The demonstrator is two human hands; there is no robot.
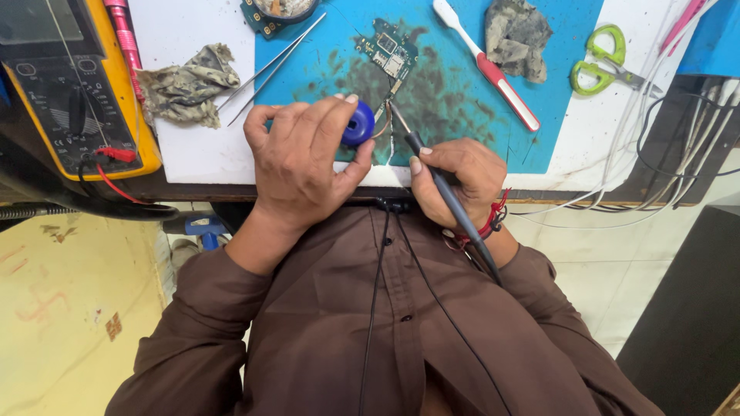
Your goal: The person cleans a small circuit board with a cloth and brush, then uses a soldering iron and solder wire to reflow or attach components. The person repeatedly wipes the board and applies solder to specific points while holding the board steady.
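Note:
My left hand (304, 158) grips a small blue spool (359, 123) near the front edge of a stained blue work mat (455, 85). A thin wire runs from the spool toward the tip of a dark grey soldering iron (432, 173), which my right hand (455, 177) holds like a pen. The iron's tip points up at the wire, just below a small green circuit board (387, 51) lying on the mat. The iron's cable trails back over my brown shirt.
A yellow multimeter (73, 85) with a red lead sits at left. Metal tweezers (274, 65), two dirty rags (189, 85), a white and red toothbrush (486, 65), green scissors (601, 65) and another board (277, 11) lie around. White cables (678, 146) hang at right.

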